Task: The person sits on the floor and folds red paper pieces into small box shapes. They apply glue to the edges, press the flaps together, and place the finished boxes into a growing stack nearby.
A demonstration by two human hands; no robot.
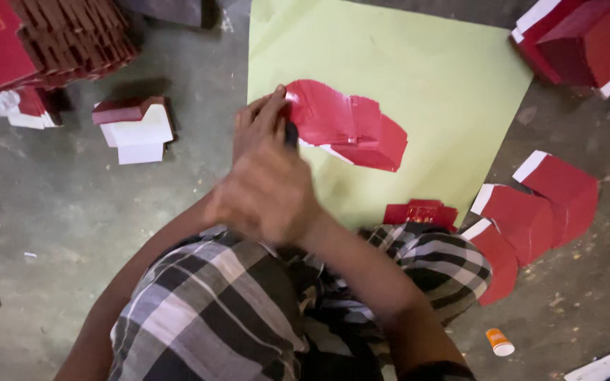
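A glossy red paper piece (347, 127), creased and folded with a white underside showing, lies on a light green sheet (425, 70) spread on the floor. My left hand (255, 121) pinches the red piece at its left edge, thumb and fingers closed on it. My right hand (266, 194) is blurred just in front of the left one, its fingers curled. A small dark thing (291, 134) shows between the hands and the red piece; I cannot tell which hand has it.
Stacks of red boxes stand at the top left (72, 35) and top right (587, 39). A red-and-white box part (135, 127) sits to the left, several red flat pieces (531, 212) to the right, a small red stack (420, 213) near my knee, and an orange-and-white bottle (500, 342) on the grey floor.
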